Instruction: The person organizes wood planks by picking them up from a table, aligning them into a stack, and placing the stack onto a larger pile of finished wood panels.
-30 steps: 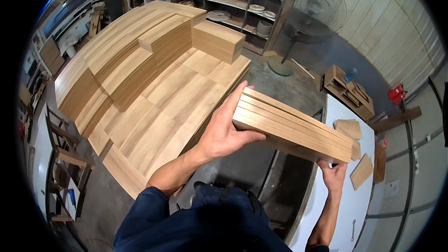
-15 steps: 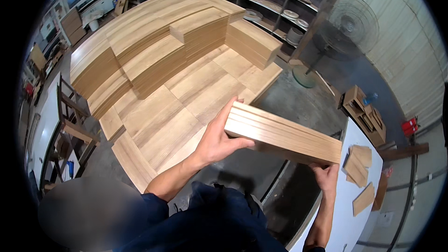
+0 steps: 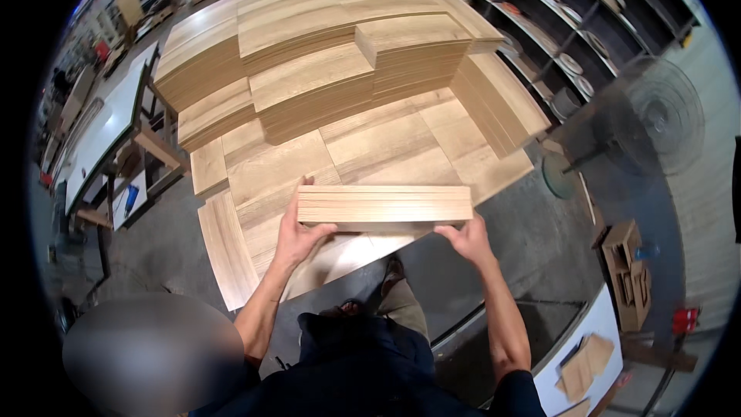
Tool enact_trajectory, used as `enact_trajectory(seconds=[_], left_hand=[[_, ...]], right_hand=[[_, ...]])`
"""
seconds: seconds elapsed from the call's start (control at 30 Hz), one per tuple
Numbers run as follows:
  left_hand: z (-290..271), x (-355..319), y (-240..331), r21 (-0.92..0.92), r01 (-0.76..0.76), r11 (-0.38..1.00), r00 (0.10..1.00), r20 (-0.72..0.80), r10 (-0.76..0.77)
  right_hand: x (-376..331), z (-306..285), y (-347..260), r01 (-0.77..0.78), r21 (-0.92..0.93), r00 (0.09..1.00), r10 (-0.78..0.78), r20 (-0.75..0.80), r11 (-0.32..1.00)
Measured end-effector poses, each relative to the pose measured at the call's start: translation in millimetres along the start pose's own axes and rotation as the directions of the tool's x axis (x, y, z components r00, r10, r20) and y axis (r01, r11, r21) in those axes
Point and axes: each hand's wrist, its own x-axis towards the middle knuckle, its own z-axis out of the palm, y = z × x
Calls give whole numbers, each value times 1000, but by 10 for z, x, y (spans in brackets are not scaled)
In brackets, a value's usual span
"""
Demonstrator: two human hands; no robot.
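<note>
Between my two hands I hold a stack of several light wood-grain boards (image 3: 384, 204), its layered long edge facing me. My left hand (image 3: 299, 225) grips the left end, thumb along the near lower edge and fingers mostly hidden behind. At the right end my right hand (image 3: 463, 238) clasps the boards the same way, its fingers largely out of sight. The held boards are over the near part of a low layer of matching panels (image 3: 285, 158). Beyond them rise taller piles of the same panels (image 3: 316, 81), stepped in height.
A standing fan (image 3: 656, 120) is at the right, near dark shelves (image 3: 532, 11) holding rolls. At the lower right, a white table (image 3: 598, 301) carries wood offcuts (image 3: 587, 367). Another white-topped table (image 3: 108, 135) stands at the left, with a blue power tool (image 3: 131, 198) beneath its top.
I have turned left, away from the white table at the right. The held boards have swung from a slant to level and now are over the panel layer.
</note>
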Motion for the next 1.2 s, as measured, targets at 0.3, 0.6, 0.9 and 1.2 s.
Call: enact_trajectory(seconds=[0.3, 0.6, 0.9, 1.2], left_hand=[[-8, 115, -536, -34, 162, 986, 965, -204, -166], [42, 64, -486, -61, 227, 972, 949, -212, -235], [15, 89, -515, -20, 279, 960, 941, -196, -277], [-599, 298, 105, 139, 431, 891, 888, -238, -393]], right_hand=[[882, 552, 582, -243, 140, 927, 187, 325, 960], [728, 558, 826, -199, 206, 938, 125, 324, 958], [681, 554, 978, -106, 135, 968, 71, 242, 985], [1437, 351, -217, -363, 99, 864, 295, 408, 926]])
